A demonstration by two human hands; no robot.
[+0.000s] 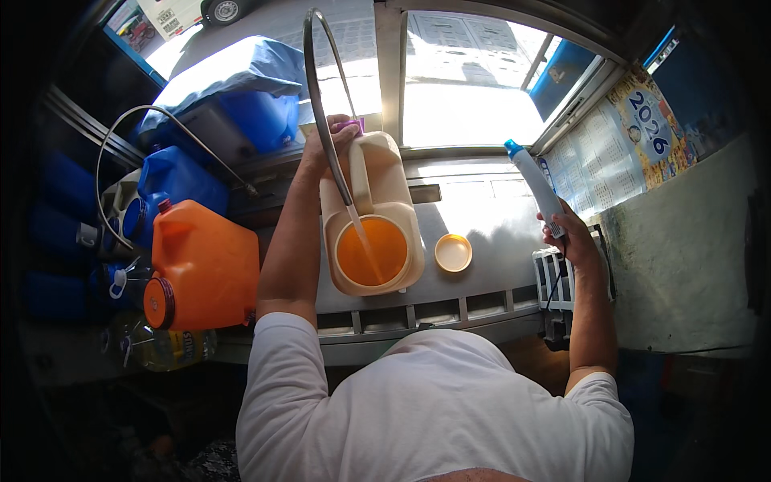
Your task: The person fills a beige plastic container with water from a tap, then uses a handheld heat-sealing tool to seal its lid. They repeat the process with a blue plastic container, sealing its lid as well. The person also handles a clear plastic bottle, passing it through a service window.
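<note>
A beige plastic jug stands on the metal counter just left of centre, its wide round mouth uncapped. From a curved metal hose a clear stream of water runs into that mouth. At the far end of the jug, the fingers of my left hand are closed on a small purple piece; its exact kind is unclear. My right hand grips a white corded heat gun, its blue tip pointing away and up. Beside the jug lies a round cream-coloured lid.
An orange jug and a blue jug stand on the left, near a second curved hose. A clear bottle lies below them. At right are a white slotted rack and a wall calendar. A window lies ahead.
</note>
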